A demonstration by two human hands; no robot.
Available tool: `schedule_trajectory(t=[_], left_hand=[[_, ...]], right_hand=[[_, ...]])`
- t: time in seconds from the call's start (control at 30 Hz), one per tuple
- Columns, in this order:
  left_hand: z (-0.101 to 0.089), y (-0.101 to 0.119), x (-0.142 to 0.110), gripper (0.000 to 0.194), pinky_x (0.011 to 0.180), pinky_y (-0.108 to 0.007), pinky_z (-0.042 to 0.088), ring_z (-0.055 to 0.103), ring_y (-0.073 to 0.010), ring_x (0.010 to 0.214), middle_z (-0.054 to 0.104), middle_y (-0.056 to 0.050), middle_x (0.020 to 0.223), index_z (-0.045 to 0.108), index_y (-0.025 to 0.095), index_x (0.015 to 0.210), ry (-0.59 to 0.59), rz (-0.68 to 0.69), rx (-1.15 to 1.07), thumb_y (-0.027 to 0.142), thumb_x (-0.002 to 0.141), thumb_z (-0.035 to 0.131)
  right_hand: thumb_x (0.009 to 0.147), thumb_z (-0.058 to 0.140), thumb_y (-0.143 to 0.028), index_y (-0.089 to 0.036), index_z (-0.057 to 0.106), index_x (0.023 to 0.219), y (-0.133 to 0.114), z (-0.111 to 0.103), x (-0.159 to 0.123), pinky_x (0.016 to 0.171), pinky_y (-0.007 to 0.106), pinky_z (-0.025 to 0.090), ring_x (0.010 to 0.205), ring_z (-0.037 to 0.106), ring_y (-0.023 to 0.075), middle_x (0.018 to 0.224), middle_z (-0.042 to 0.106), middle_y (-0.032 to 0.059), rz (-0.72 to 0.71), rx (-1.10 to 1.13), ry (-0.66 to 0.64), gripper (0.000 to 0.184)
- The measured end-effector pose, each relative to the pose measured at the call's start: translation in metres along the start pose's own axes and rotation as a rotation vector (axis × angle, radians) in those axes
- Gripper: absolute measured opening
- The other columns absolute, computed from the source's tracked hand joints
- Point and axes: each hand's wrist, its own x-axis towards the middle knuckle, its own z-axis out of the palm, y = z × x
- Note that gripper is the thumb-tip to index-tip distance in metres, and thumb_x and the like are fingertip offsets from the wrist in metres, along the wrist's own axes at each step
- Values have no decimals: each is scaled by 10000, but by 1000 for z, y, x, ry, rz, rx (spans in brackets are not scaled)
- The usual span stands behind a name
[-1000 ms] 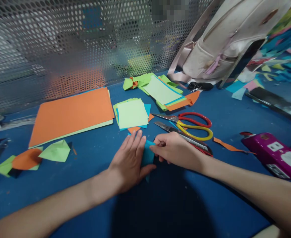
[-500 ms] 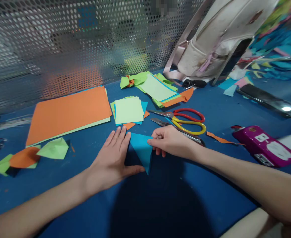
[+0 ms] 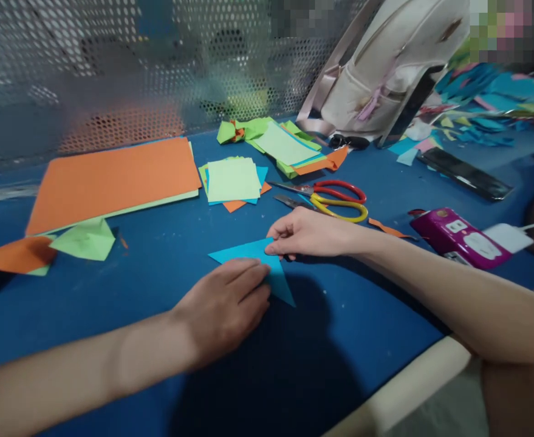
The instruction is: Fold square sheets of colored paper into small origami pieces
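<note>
Left hand (image 3: 230, 303) half-curled over blue paper triangle (image 3: 281, 280), grip unclear; right hand (image 3: 289, 237) pinching its far corner, thumb to finger | triangle on surface (image 3: 166, 267), tips pointing left and near-right, long axis diagonal between | backpack (image 3: 362, 91) beyond, contents hidden

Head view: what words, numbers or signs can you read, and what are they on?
No text can be read.
Purple box: white marks, too blurred to read.
Bag: a brown patch, too small to tell.
Blue paper: no writing shows.
</note>
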Motion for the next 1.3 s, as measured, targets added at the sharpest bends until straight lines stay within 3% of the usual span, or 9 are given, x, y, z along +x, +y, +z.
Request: schedule_trajectory(t=[0.23, 0.37, 0.47, 0.7, 1.03, 1.1, 1.2, 1.3], left_hand=[[13, 19, -31, 290, 1002, -427, 435, 527, -287, 1181, 618, -149, 1215, 626, 135, 1095, -10, 146, 179, 286, 886, 492], [18, 25, -32, 319, 936, -441, 487, 579, -289, 1111, 647, -147, 1168, 621, 105, 1070, 95, 199, 234, 326, 909, 456], [20, 26, -29, 348, 859, -459, 525, 616, -303, 1046, 671, -145, 1118, 620, 92, 1040, 105, 232, 261, 348, 928, 412], [21, 21, -32, 403, 934, -459, 474, 549, -300, 1153, 626, -151, 1205, 539, 86, 1183, 90, 217, 213, 371, 932, 406], [20, 20, -33, 483, 977, -454, 440, 502, -299, 1206, 568, -177, 1278, 524, 53, 1215, 26, 160, 168, 410, 940, 350], [19, 21, -31, 484, 961, -459, 450, 519, -305, 1186, 575, -175, 1270, 533, 54, 1208, 18, 150, 177, 413, 939, 350], [16, 22, -29, 465, 929, -449, 472, 559, -306, 1136, 613, -181, 1214, 565, 46, 1164, 17, 158, 175, 404, 930, 382], [14, 23, -27, 439, 933, -450, 468, 578, -309, 1103, 655, -174, 1135, 597, 48, 1110, 7, 155, 144, 400, 910, 429]], right_hand=[[771, 588, -257, -156, 607, 566, -3, 7, -13, 442, 196, 234, 446, 338, 44, 469, 423, -70, -171, -170, -63, 230], [792, 571, -263, -136, 610, 631, -4, 9, -16, 475, 197, 262, 492, 381, 53, 531, 475, -55, -182, -223, -103, 209], [790, 578, -264, -132, 597, 643, -5, 10, -17, 488, 199, 273, 503, 378, 56, 536, 467, -57, -189, -241, -94, 199], [823, 515, -271, -133, 618, 684, -6, 12, -12, 531, 215, 316, 562, 472, 84, 633, 598, -14, -171, -212, -88, 221], [872, 508, -254, -136, 650, 800, -5, 21, -12, 590, 227, 354, 637, 535, 114, 700, 628, 7, -186, -341, 73, 198], [879, 503, -242, -120, 648, 853, -3, 24, -13, 627, 241, 392, 686, 566, 134, 766, 653, 41, -263, -375, 219, 191], [902, 474, -296, -100, 635, 963, 1, 32, -21, 773, 305, 442, 864, 601, 191, 917, 672, 109, -551, -490, 406, 261], [908, 448, -411, -80, 548, 1180, 7, 44, -39, 961, 391, 394, 1179, 500, 247, 1226, 583, 171, -838, -623, 257, 440]])
